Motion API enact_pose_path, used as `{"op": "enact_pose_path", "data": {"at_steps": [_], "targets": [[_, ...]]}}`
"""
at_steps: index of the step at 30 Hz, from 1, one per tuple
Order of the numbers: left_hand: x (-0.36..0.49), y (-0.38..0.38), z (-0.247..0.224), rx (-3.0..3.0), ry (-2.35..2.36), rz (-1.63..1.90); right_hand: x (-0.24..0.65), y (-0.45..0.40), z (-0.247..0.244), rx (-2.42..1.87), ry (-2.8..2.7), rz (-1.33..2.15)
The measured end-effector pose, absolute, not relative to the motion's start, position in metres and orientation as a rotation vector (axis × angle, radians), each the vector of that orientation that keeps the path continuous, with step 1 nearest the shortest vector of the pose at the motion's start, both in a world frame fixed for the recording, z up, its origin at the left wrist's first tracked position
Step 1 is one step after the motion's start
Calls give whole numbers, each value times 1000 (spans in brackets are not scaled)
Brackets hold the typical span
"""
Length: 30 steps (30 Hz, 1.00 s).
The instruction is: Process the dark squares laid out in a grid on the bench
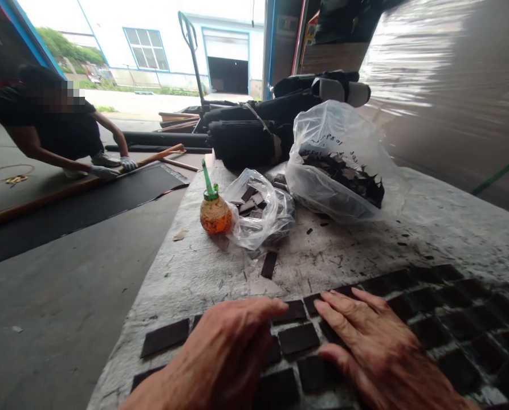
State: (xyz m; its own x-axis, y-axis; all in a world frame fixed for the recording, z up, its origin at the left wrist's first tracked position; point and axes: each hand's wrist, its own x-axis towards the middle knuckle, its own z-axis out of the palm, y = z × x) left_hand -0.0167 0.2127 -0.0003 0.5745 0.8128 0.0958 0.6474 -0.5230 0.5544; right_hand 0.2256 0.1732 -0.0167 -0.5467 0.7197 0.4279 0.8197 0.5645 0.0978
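Observation:
Small dark rectangular pieces lie in rows on a pale, fibre-covered table. My left hand rests over the left part of the rows, its fingers curled and mostly hidden beneath it. One fingertip of it touches the edge of a dark piece in the top row; whether anything is held under the palm cannot be seen. My right hand lies flat with stretched fingers, palm down on the pieces right of centre. A single dark piece lies apart, beyond the rows.
An amber bottle with a green spout stands beside a small plastic bag of dark pieces. Behind are a larger clear bag of dark scraps and black rolls. A gloved co-worker crouches left over a dark sheet on the floor.

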Motion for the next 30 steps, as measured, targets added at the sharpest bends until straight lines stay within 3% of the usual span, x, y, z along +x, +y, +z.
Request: {"op": "enact_pose_path", "data": {"at_steps": [5, 10, 21, 25, 30], "targets": [[-28, 213, 30, 1522, 1062, 884, 211, 164, -21, -1399, -2372, -355], [-41, 221, 43, 1058, 967, 1209, 209, 160, -26, -1451, -2379, -299], [-180, 209, 43, 698, 1072, 1849, 213, 161, -31, -1436, -2334, -335], [-205, 170, 12, 576, 1333, 1769, 217, 161, -22, -1421, -2332, -363], [-197, 104, -72, 222, 1491, 1526, 203, 151, -19, -1312, -2400, -447]]}}
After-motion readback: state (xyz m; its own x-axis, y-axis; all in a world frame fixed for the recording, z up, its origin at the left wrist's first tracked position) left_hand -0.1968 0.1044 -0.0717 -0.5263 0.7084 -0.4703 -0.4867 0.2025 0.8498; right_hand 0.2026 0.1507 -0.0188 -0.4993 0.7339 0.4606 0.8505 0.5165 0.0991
